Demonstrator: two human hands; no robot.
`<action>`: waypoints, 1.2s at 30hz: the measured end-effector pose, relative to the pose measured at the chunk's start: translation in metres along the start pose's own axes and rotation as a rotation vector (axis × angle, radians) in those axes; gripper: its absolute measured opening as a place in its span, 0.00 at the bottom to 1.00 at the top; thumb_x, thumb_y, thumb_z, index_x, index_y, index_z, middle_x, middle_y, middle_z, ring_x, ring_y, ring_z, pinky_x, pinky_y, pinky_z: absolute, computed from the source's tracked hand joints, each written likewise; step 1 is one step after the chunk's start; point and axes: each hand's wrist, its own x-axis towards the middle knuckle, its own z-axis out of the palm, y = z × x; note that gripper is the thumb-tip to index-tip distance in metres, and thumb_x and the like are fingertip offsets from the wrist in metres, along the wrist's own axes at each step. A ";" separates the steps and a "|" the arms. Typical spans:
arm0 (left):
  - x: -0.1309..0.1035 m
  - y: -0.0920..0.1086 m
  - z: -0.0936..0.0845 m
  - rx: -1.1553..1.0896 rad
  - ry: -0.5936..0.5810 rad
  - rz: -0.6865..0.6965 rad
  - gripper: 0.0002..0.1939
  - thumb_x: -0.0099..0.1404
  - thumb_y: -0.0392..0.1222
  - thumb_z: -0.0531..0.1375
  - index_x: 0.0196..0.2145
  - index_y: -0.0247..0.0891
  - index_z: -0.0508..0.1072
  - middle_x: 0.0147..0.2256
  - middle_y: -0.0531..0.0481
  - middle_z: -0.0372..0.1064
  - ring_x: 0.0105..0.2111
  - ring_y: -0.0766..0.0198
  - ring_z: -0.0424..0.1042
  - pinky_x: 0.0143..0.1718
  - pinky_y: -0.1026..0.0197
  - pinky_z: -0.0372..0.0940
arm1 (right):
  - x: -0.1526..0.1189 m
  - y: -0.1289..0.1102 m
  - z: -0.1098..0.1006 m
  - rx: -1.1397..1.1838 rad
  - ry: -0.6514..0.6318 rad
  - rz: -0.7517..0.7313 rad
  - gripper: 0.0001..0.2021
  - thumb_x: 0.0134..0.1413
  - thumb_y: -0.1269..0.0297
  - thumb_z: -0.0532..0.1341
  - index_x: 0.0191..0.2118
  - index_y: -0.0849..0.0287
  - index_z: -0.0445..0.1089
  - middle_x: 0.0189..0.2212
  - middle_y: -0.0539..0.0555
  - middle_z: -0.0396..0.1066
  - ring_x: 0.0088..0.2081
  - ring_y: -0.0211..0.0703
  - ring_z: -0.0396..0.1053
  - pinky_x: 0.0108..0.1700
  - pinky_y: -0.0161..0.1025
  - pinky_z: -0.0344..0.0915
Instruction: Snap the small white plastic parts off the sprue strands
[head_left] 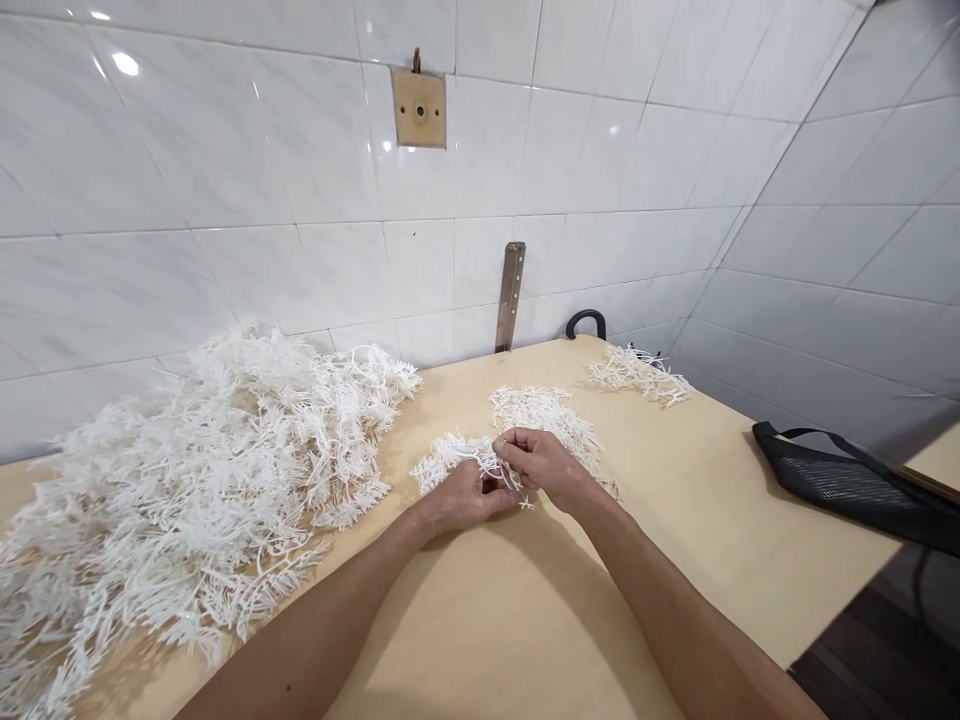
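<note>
Both hands meet over the tabletop (480, 600). My left hand (461, 500) is closed around a bunch of white branching plastic sprigs (442, 458), whose bushy ends stick out to the left. My right hand (544, 465) pinches at the stem side of that bunch, thumb against forefinger. Whether a single stem is in that pinch is too small to make out. Just behind my right hand lies a flat heap of similar white sprigs (540, 410).
A large pile of white sprigs (247, 470) covers the left of the table. A smaller cluster (641, 375) lies at the far right corner, near a black curved handle (586, 322). A metal bracket (511, 297) stands against the tiled wall. A black mesh chair back (847, 485) is by the right edge.
</note>
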 end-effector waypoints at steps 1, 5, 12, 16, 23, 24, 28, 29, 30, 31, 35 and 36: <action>0.000 0.000 -0.002 -0.017 -0.008 -0.007 0.16 0.55 0.51 0.65 0.21 0.36 0.71 0.19 0.54 0.60 0.20 0.69 0.55 0.21 0.63 0.49 | 0.000 0.000 0.000 0.024 0.010 -0.001 0.17 0.49 0.49 0.64 0.29 0.60 0.70 0.20 0.47 0.65 0.20 0.32 0.58 0.21 0.32 0.54; 0.003 0.001 -0.008 -0.194 -0.039 -0.061 0.19 0.57 0.55 0.64 0.25 0.34 0.72 0.20 0.50 0.66 0.20 0.68 0.61 0.22 0.63 0.54 | 0.004 0.004 -0.004 0.092 0.091 -0.005 0.15 0.49 0.51 0.65 0.29 0.60 0.69 0.18 0.45 0.62 0.17 0.31 0.57 0.19 0.32 0.55; 0.016 -0.010 -0.003 -0.617 0.269 -0.098 0.20 0.49 0.49 0.71 0.30 0.35 0.68 0.26 0.49 0.70 0.25 0.66 0.69 0.28 0.64 0.63 | 0.005 0.004 0.000 0.209 0.112 0.016 0.16 0.44 0.55 0.69 0.31 0.61 0.68 0.21 0.49 0.69 0.25 0.37 0.68 0.26 0.35 0.66; 0.016 -0.009 -0.002 -0.569 0.293 -0.128 0.17 0.50 0.48 0.68 0.29 0.36 0.67 0.23 0.51 0.68 0.22 0.67 0.67 0.24 0.65 0.60 | 0.002 0.002 0.001 0.255 0.086 0.052 0.21 0.41 0.60 0.70 0.42 0.59 0.65 0.25 0.48 0.70 0.27 0.39 0.69 0.25 0.35 0.67; 0.015 -0.003 -0.003 -0.373 0.294 -0.150 0.12 0.51 0.46 0.66 0.25 0.36 0.69 0.19 0.56 0.60 0.18 0.73 0.56 0.20 0.68 0.48 | -0.001 0.001 -0.012 0.043 -0.086 0.020 0.16 0.47 0.54 0.68 0.35 0.60 0.69 0.30 0.52 0.69 0.34 0.41 0.69 0.29 0.35 0.70; 0.015 -0.003 -0.003 -0.358 0.296 -0.146 0.12 0.50 0.45 0.66 0.25 0.36 0.69 0.18 0.57 0.59 0.18 0.74 0.55 0.20 0.68 0.48 | -0.001 0.001 -0.013 0.013 -0.078 0.003 0.16 0.47 0.52 0.67 0.34 0.60 0.69 0.30 0.52 0.69 0.33 0.40 0.69 0.29 0.36 0.70; 0.017 -0.007 -0.004 -0.304 0.325 -0.126 0.08 0.51 0.42 0.64 0.25 0.35 0.71 0.19 0.57 0.59 0.18 0.74 0.54 0.20 0.68 0.49 | 0.000 0.002 -0.018 0.024 -0.068 -0.022 0.20 0.45 0.50 0.69 0.39 0.59 0.70 0.32 0.53 0.70 0.34 0.42 0.69 0.30 0.38 0.71; 0.017 -0.009 -0.003 -0.286 0.337 -0.123 0.07 0.51 0.41 0.63 0.26 0.35 0.72 0.20 0.56 0.61 0.19 0.73 0.55 0.21 0.68 0.50 | 0.000 0.002 -0.018 0.048 -0.064 -0.023 0.22 0.45 0.50 0.69 0.43 0.59 0.69 0.34 0.54 0.71 0.36 0.44 0.70 0.31 0.38 0.72; 0.017 -0.010 -0.003 -0.268 0.352 -0.123 0.07 0.51 0.41 0.63 0.27 0.35 0.73 0.20 0.55 0.62 0.20 0.73 0.56 0.21 0.68 0.51 | 0.000 0.002 -0.017 0.065 -0.056 -0.022 0.24 0.46 0.50 0.69 0.46 0.58 0.68 0.36 0.55 0.71 0.37 0.45 0.71 0.31 0.39 0.72; 0.018 -0.012 -0.003 -0.251 0.365 -0.125 0.07 0.51 0.41 0.63 0.28 0.35 0.74 0.21 0.55 0.63 0.20 0.72 0.57 0.21 0.68 0.53 | 0.000 0.002 -0.017 0.066 -0.049 -0.022 0.26 0.47 0.50 0.68 0.49 0.58 0.67 0.37 0.56 0.71 0.37 0.45 0.71 0.31 0.39 0.71; 0.017 -0.018 0.002 -0.174 0.426 -0.076 0.08 0.52 0.44 0.63 0.28 0.36 0.74 0.24 0.52 0.67 0.24 0.68 0.63 0.24 0.66 0.58 | -0.001 0.002 -0.013 -0.105 -0.070 -0.034 0.21 0.50 0.48 0.65 0.44 0.60 0.72 0.32 0.54 0.72 0.28 0.38 0.67 0.27 0.35 0.65; 0.017 -0.020 0.005 -0.146 0.447 -0.044 0.08 0.52 0.44 0.63 0.27 0.36 0.74 0.24 0.53 0.67 0.24 0.68 0.63 0.25 0.66 0.58 | -0.002 0.001 -0.012 -0.164 -0.078 -0.045 0.19 0.50 0.48 0.64 0.40 0.60 0.74 0.30 0.53 0.72 0.27 0.37 0.65 0.26 0.34 0.62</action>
